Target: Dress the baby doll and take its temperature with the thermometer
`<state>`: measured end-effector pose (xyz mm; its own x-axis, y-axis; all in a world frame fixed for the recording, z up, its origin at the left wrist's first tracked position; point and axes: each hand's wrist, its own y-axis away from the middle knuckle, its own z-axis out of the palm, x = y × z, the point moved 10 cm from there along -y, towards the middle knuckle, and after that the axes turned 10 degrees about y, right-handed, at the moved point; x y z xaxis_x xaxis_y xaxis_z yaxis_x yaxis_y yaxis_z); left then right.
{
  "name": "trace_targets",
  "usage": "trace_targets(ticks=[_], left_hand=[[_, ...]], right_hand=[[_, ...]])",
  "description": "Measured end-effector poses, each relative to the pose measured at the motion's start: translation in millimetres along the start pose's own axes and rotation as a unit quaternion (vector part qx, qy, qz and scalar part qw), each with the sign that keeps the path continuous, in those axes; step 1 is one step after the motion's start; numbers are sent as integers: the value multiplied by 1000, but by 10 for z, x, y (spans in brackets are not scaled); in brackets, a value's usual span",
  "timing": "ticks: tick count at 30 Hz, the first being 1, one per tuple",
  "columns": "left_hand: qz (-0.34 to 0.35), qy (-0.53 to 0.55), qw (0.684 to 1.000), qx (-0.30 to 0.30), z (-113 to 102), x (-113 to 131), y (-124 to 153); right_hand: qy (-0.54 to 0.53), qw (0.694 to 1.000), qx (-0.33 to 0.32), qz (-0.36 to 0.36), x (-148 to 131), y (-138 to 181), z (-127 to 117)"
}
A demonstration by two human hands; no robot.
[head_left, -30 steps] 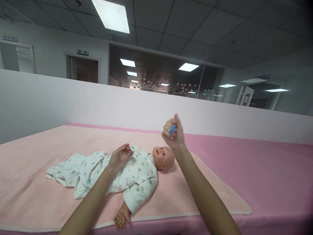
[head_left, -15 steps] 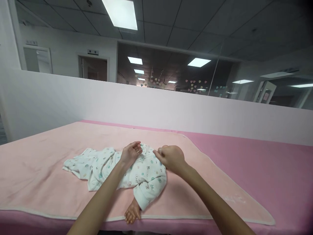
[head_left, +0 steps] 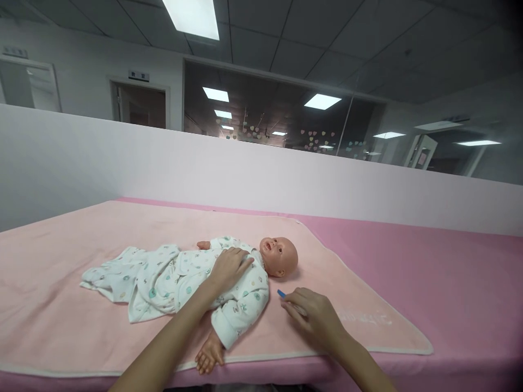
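Observation:
A baby doll (head_left: 241,283) in a white patterned outfit lies on its back on a pink blanket (head_left: 347,305), its bald head (head_left: 281,256) to the right. My left hand (head_left: 232,267) rests on the doll's upper chest, fingers stretched out over the cloth. To the right of the doll's shoulder, just above the blanket, my right hand (head_left: 312,316) is closed around a slim stick with a blue end (head_left: 281,293). Most of that stick is hidden by my fingers. One doll arm points toward the front edge.
Beneath the blanket is a pink padded surface (head_left: 461,283), whose front edge runs close to the doll's near hand (head_left: 210,354). A low white wall (head_left: 245,174) stands behind, with a glass pane (head_left: 278,114) above it.
My right hand has moved down and away from the doll's head, which now shows. My left hand has gone from raised and curled to lying flat on the chest. The view has shifted slightly.

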<state>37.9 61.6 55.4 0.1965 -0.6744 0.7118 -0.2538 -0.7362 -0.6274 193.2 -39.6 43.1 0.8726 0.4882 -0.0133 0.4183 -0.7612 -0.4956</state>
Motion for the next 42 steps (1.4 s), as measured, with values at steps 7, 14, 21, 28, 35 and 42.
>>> trace_targets(ticks=[7, 14, 21, 28, 35, 42], left_hand=[[46, -84, 995, -19, 41, 112, -24], [7, -64, 998, 15, -33, 38, -36], [-53, -26, 998, -11, -65, -104, -73], [-85, 34, 996, -22, -84, -248, -80], [-98, 103, 989, -31, -55, -290, -72], [-91, 125, 987, -44, -50, -159, -48]], right_hand=[[33, 995, -92, 10, 299, 184, 252], [18, 996, 13, 92, 301, -78, 63], [-166, 977, 123, 49, -216, -1123, 295], [-209, 959, 188, 46, -246, -1257, 474], [-197, 954, 217, 56, -271, -1136, 452], [-215, 933, 271, 100, -138, -1061, 432]])
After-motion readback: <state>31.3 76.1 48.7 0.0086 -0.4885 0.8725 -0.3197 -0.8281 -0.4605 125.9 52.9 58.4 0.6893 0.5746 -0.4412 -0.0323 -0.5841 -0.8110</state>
